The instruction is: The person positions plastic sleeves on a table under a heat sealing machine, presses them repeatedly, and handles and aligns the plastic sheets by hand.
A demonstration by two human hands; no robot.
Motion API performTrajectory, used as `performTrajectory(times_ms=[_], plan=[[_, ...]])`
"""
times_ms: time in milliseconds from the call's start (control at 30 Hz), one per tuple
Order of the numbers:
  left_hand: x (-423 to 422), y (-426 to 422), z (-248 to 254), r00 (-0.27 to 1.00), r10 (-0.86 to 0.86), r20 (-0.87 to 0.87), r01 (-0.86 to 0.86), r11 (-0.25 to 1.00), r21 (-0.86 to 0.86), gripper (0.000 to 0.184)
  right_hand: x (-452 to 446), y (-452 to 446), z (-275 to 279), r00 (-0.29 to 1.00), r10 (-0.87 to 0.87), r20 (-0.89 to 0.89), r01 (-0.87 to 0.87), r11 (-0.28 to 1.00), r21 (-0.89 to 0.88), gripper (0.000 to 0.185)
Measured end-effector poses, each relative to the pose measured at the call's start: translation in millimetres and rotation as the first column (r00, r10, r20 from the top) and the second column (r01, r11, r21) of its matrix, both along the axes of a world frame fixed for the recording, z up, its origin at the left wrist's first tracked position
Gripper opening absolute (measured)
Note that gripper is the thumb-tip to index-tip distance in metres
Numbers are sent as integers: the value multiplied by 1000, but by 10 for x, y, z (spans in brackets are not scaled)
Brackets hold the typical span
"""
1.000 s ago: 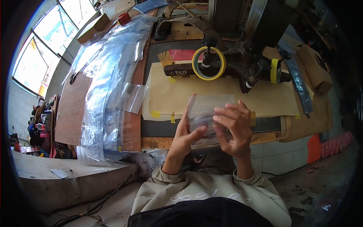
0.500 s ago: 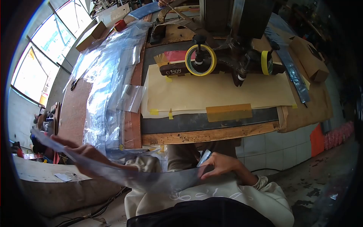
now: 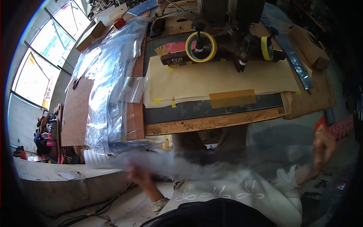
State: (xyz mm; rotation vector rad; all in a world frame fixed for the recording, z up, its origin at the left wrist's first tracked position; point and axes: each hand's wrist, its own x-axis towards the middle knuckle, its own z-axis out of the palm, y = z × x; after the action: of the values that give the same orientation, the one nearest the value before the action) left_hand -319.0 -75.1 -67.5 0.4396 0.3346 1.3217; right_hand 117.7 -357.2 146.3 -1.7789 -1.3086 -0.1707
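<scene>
A clear, greyish plastic sheet [image 3: 223, 160] stretches across my lap, blurred by motion. My left hand [image 3: 139, 174] is closed on it near its left end, the fingers smeared. Far out to the right, my right hand [image 3: 323, 148] is closed on the sheet's other end. Beyond the sheet is the press bench with its wooden front edge [image 3: 211, 120]. On the bench lies a cream-coloured board [image 3: 223, 81], with a brown tape strip [image 3: 232, 98] at its front edge.
Stacked clear plastic bags or sheets [image 3: 107, 90] cover the bench's left side. A dark press head [image 3: 227, 56] carries yellow tape rolls [image 3: 213, 47]. A cardboard box [image 3: 308, 49] sits at the right. At the top, another person's hand [image 3: 162, 5] shows partly.
My right hand has swung far right and up with the sheet's end, drawing the sheet wide. My left hand has moved right and slightly down. The view has shifted a little.
</scene>
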Motion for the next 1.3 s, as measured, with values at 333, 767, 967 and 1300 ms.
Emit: performTrajectory(times_ms=[333,767,967,1300], plan=[[877,-11,134,-49,198,-979,750,655,95,43,-942,1349,-95,484,745,459,-491,665,-563,22],[1952,-72,478,374,-361,-854,786,612,85,33,-1605,1740,-1022,232,968,96,-854,250,-456,9],[1985,-332,437,619,-344,-706,577,809,113,21,-841,2059,-724,816,537,213,-481,836,-265,29],[1896,-327,675,573,-405,-712,536,843,-47,30,-348,2395,-1310,925,127,359,22,923,-384,64]])
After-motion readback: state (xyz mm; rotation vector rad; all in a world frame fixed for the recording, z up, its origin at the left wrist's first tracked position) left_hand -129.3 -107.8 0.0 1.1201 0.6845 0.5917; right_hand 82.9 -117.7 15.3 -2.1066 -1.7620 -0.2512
